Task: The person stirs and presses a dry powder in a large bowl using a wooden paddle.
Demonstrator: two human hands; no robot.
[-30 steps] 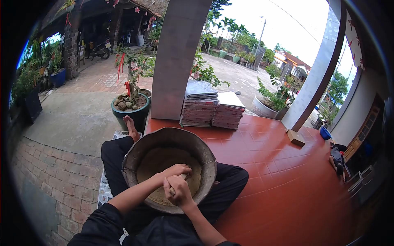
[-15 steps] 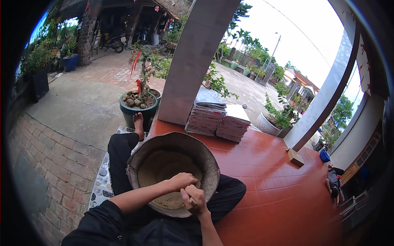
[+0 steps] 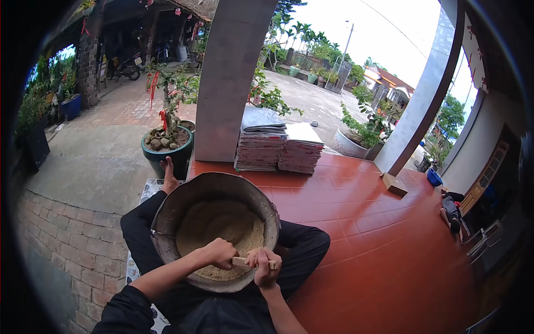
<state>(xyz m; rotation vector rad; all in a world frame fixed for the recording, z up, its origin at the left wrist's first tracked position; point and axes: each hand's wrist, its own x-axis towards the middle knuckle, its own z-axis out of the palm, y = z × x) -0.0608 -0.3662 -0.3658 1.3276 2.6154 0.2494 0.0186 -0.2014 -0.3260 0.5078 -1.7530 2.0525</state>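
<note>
A large round metal pot (image 3: 167, 209) with a worn brown rim rests tilted between my crossed legs. Fine tan powder (image 3: 222, 214) lies inside it, heaped and swirled. Over the near part of the pot, both fists grip one wooden stick (image 3: 240, 261). My left hand (image 3: 220, 254) is closed round it low over the powder. Nearer the right rim, my right hand (image 3: 262, 266) is wrapped about the stick, whose blunt end pokes out to the right. Whatever lies at the stick's other end is hidden behind my left hand.
Stacked flat bundles (image 3: 261, 147) stand by a pillar (image 3: 231, 83). A potted tree (image 3: 167, 147) is beyond my bare foot. On the red tiled floor (image 3: 356, 250) are a cardboard box (image 3: 394, 185), a blue basin (image 3: 434, 177) and a person lying (image 3: 451, 211) at far right.
My hands have moved apart along the stick, baring a length of wood between them. The left fist has shifted down and left. The whole view has swung slightly.
</note>
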